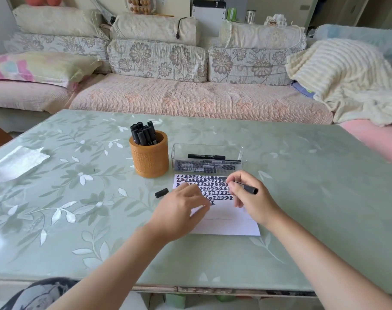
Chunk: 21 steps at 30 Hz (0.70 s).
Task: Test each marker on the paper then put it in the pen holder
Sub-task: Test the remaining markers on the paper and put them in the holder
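— Why does the left hand [181, 204] lie on the paper [226, 224]?
— To pin it down, I'd judge. Its fingers are loose and grip nothing. The right hand [251, 200] pinches the marker [247, 188] over the written rows, near the paper's far right corner.
— And the cap [161, 192]?
— On the table [78, 220], just left of the paper's far left corner, handy for recapping (fingers hide the tip itself).
— Where does the marker go next?
— Into the holder [150, 157], just beyond that same corner, which is crowded with other markers [143, 133]. The clear tray [208, 153] beside it holds more, probably untested.
— The room?
— A glossy green leaf-patterned tabletop, a tissue [18, 161] near its left edge, and a floral sofa [190, 97] behind.
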Each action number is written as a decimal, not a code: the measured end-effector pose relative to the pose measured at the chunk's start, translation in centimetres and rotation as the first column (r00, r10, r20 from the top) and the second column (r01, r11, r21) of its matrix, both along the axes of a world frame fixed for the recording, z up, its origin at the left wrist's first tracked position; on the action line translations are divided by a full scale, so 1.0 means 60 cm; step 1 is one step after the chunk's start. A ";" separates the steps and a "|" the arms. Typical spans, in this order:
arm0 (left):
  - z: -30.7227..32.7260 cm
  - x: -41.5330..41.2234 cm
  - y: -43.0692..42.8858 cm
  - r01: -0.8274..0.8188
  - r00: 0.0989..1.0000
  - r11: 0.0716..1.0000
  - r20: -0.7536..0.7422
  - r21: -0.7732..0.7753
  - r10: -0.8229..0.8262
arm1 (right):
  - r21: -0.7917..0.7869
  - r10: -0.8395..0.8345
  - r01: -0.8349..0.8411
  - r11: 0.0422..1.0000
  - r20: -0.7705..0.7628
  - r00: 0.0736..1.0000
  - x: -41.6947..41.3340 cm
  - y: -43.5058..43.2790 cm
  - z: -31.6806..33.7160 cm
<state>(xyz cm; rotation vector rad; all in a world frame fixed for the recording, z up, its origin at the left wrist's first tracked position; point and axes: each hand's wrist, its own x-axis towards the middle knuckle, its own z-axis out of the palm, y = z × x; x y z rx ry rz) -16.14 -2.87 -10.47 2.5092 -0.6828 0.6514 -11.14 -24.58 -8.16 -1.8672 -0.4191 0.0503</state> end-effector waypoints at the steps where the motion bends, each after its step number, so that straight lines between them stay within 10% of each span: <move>1: -0.004 -0.002 -0.006 0.018 1.000 1.000 -0.010 0.013 -0.018 | 0.053 -0.005 0.007 0.999 -0.046 0.999 0.002 0.001 -0.003; 21: -0.029 -0.012 -0.026 -0.009 0.997 0.998 -0.075 0.054 0.013 | -0.019 -0.043 0.042 0.999 -0.053 0.998 0.020 0.015 -0.065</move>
